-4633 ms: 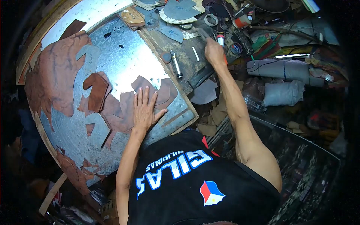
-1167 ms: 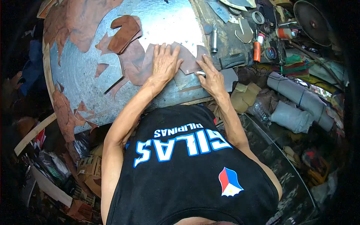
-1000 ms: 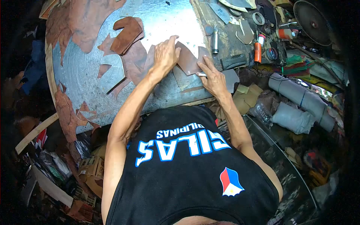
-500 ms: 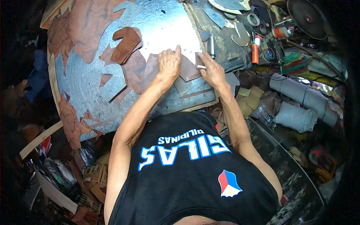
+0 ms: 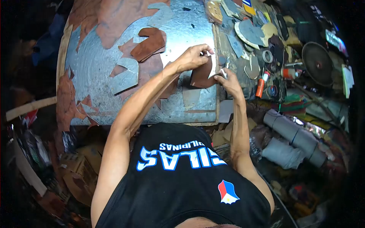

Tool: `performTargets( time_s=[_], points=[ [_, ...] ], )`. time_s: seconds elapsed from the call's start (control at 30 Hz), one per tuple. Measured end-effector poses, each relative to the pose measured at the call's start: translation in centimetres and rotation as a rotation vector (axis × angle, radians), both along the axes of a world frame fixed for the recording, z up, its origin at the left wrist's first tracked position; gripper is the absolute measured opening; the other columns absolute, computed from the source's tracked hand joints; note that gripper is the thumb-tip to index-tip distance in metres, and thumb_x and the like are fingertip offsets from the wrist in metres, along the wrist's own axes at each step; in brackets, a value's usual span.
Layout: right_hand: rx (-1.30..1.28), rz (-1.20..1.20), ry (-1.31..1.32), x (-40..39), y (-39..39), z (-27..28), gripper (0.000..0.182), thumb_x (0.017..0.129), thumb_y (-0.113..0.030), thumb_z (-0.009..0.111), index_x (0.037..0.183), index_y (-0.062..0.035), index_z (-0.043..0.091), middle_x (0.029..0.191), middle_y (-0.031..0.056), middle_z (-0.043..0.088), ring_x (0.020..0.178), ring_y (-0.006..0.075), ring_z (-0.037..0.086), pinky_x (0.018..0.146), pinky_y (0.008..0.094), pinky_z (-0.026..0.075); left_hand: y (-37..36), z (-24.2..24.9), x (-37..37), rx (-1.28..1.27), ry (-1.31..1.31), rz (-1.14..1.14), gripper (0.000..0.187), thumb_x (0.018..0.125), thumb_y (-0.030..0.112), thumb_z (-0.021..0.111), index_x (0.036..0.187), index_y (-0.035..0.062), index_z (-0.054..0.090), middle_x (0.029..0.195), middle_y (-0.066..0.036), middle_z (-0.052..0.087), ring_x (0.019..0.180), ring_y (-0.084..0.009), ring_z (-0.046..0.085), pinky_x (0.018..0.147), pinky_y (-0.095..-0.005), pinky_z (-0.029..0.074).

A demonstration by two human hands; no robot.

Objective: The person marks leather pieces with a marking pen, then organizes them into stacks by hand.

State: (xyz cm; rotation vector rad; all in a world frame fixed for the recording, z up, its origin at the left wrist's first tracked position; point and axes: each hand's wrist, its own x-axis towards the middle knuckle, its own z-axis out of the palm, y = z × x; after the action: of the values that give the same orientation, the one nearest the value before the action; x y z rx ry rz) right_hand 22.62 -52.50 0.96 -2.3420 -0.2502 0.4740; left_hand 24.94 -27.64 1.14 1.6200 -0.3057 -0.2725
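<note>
A dark brown leather piece (image 5: 201, 74) is lifted at the right side of the metal-topped table (image 5: 148, 104). My left hand (image 5: 194, 57) pinches its upper edge, fingers closed. My right hand (image 5: 230, 83) grips its right corner between thumb and fingers, and a small white stick shows among those fingers. Left of the hands, a stack of brown cut leather pieces (image 5: 150, 45) lies on the sheet metal. A grey template (image 5: 127, 74) with a notch rests near the stack, and another grey template (image 5: 159, 15) is farther back.
A large brown hide (image 5: 118, 19) covers the table's far left. On the side bench to the right are a tape roll (image 5: 267, 57), an orange tube (image 5: 260, 87) and several flat patterns (image 5: 249, 32). A round fan (image 5: 317, 64) stands beyond. Wrapped rolls (image 5: 292, 131) lie lower right.
Both hands have raised the brown leather piece off the tabletop and turned it. My left hand has moved from pressing flat to pinching its edge. The view has shifted rightward.
</note>
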Motion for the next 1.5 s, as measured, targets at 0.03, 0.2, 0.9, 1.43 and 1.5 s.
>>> performTargets(
  time_s=[0.03,0.2,0.9,1.43,1.5],
  points=[
    [0.22,-0.049,0.121,0.6,1.1,1.3,0.02,0.083,-0.016,0.069,0.097,-0.0022,0.063,0.087,0.01,0.064,0.087,0.0243,0.062,0.082,0.0359,0.047,0.4,0.6,0.8,0.042,-0.072,0.023,0.024,0.084,0.009,0.06,0.108,0.003,0.062,0.097,-0.004,0.062,0.092,-0.0114,0.056,0.083,-0.0279,0.048],
    [0.562,-0.292,0.29,6.1,2.8,1.4,0.024,0.088,-0.014,0.067,0.108,-0.0059,0.056,0.068,-0.0035,0.053,0.046,0.0023,0.038,0.04,0.0207,0.03,4.8,4.0,4.9,0.302,-0.452,0.348,0.029,0.087,0.013,0.058,0.114,0.0033,0.062,0.112,-0.011,0.066,0.107,-0.0228,0.061,0.093,-0.035,0.048],
    [0.278,-0.238,0.041,-5.8,11.6,0.2,0.027,0.09,-0.013,0.057,0.113,-0.0005,0.065,0.11,0.0198,0.067,0.104,0.0333,0.064,0.092,0.0375,0.049,5.3,-2.3,-6.2,1.124,-0.169,0.063,0.06,0.071,0.017,0.079,0.122,0.0022,0.051,0.103,-0.022,0.063,0.097,-0.0397,0.06,0.084,-0.0445,0.049],
    [0.609,-0.463,0.356,-8.7,11.7,-0.5,0.036,0.097,-0.032,0.051,0.107,-0.0018,0.066,0.086,0.0087,0.067,0.078,0.0178,0.061,0.07,0.0295,0.048,8.2,-2.8,-3.2,1.073,-0.28,-0.328,0.045,0.072,0.033,0.078,0.1,0.0007,0.066,0.092,-0.021,0.067,0.089,-0.0382,0.064,0.075,-0.0458,0.051],
    [0.694,-0.463,0.177,-9.0,11.7,-1.1,0.043,0.099,-0.041,0.046,0.099,-0.0041,0.069,0.072,0.0026,0.061,0.066,0.0117,0.054,0.059,0.0269,0.043,8.7,-2.4,-2.4,1.026,-0.214,-0.374,0.041,0.076,0.032,0.076,0.099,-0.001,0.067,0.096,-0.021,0.068,0.093,-0.0349,0.065,0.077,-0.0435,0.051]
  ],
)
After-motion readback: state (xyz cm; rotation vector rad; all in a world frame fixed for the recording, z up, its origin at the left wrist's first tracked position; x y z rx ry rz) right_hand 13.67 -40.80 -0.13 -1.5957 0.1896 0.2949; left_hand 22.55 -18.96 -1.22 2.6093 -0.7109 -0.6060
